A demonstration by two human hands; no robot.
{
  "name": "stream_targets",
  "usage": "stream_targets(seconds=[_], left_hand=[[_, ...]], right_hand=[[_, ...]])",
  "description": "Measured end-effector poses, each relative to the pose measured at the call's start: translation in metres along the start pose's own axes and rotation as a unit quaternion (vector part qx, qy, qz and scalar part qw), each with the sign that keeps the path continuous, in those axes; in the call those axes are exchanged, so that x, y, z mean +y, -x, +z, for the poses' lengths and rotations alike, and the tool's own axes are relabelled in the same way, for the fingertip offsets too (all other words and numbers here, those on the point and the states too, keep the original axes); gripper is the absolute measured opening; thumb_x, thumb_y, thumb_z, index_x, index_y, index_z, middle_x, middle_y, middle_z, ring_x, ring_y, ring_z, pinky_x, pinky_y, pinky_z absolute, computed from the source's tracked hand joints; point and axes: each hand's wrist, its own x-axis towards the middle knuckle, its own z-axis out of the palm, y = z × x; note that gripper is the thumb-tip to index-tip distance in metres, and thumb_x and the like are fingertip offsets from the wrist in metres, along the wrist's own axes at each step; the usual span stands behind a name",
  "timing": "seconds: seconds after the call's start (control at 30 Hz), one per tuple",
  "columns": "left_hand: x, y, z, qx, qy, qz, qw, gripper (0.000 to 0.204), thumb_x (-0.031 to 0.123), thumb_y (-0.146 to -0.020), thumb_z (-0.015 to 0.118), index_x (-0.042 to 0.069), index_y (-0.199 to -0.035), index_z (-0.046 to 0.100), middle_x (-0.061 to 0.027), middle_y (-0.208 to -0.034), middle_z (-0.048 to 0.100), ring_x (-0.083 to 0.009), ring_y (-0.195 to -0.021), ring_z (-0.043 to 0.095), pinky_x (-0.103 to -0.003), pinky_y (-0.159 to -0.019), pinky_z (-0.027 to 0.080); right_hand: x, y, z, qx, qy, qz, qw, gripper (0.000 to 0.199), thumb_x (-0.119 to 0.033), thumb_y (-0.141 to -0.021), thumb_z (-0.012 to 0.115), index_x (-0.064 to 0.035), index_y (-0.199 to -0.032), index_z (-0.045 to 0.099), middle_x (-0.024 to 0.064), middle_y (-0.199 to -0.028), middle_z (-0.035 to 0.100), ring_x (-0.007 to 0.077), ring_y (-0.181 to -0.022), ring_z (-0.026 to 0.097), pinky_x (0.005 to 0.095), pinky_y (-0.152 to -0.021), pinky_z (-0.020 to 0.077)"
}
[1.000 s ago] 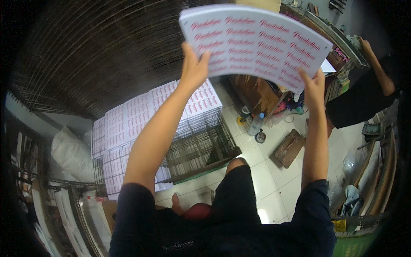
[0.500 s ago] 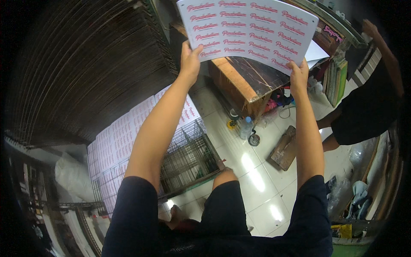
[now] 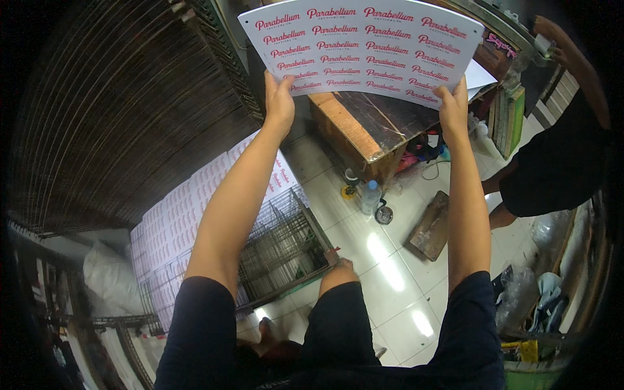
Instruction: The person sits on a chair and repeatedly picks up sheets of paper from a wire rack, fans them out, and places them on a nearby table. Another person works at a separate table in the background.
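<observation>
Both arms are stretched way out, holding up a big white sheet (image 3: 364, 49) covered in rows of red printed labels. The left hand (image 3: 279, 101) pinches the sheet's lower edge near its left corner, fingers closed on it with the thumb side toward the camera. The right hand (image 3: 453, 107) grips the same lower edge closer to the right corner, fingers curled up behind the sheet. The sheet sags a little between the two hands and bows toward the camera at the top.

Right below the fingers, under the sheet, sits a wooden table (image 3: 364, 133) with a dark top. Down past the left wrist there's a wire rack (image 3: 279, 250) on the floor, with another printed sheet (image 3: 188, 214) lying on it, same red rows. To the left of the left arm is a tall stack of dark slatted trays (image 3: 123, 110), I think drying racks, but the fisheye makes it hard to be sure.

Below the right forearm: a plastic bottle (image 3: 369, 196) and a wood block (image 3: 430, 225) on the shiny tiled floor. Off past the right hand, another person (image 3: 559, 169) in black stands by the bench.
</observation>
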Motion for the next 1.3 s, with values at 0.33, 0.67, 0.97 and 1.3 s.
stream_targets(seconds=[0.33, 0.67, 0.97, 1.3], left_hand=[[0.003, -0.013, -0.013, -0.039, -0.183, 0.034, 0.982, 0.034, 0.016, -0.087, 0.044, -0.005, -0.113, 0.042, -0.0273, -0.114, 0.052, -0.0356, -0.109, 0.051, -0.040, -0.093, 0.037], [0.124, -0.079, 0.003, -0.018, -0.434, 0.246, 0.867, 0.053, 0.024, -0.078, 0.060, -0.001, -0.122, 0.043, -0.0219, -0.115, 0.048, -0.0305, -0.106, 0.051, -0.038, -0.092, 0.041], [0.179, 0.091, -0.102, -0.154, -0.318, 0.234, 0.905, 0.067, 0.020, -0.072, 0.070, 0.004, -0.128, 0.039, -0.0188, -0.125, 0.046, -0.0311, -0.114, 0.048, -0.037, -0.090, 0.043], [0.129, 0.407, -0.285, -0.018, -0.258, -0.329, 0.908, 0.067, 0.020, -0.077, 0.071, 0.009, -0.133, 0.035, -0.0090, -0.106, 0.059, -0.0200, -0.102, 0.055, -0.036, -0.087, 0.043]], right_hand=[[-0.021, -0.001, -0.016, -0.160, 0.019, -0.061, 0.985, 0.048, 0.001, -0.079, 0.048, 0.0033, -0.127, 0.040, 0.0128, -0.116, 0.053, 0.0204, -0.109, 0.050, 0.0311, -0.096, 0.0359], [-0.057, 0.083, 0.012, -0.010, -0.242, 0.136, 0.961, 0.075, 0.012, -0.067, 0.048, -0.0068, -0.134, 0.020, 0.0164, -0.125, 0.042, 0.0270, -0.116, 0.045, 0.0376, -0.096, 0.0403], [-0.043, 0.071, 0.056, 0.087, -0.263, 0.275, 0.921, 0.067, 0.014, -0.072, 0.036, -0.0104, -0.133, 0.022, 0.0150, -0.126, 0.043, 0.0305, -0.114, 0.051, 0.0468, -0.089, 0.0508], [0.012, 0.023, 0.008, -0.088, -0.271, 0.409, 0.867, 0.048, -0.021, -0.088, 0.054, -0.0006, -0.129, 0.038, 0.0282, -0.124, 0.039, 0.0381, -0.108, 0.050, 0.0476, -0.090, 0.0473]])
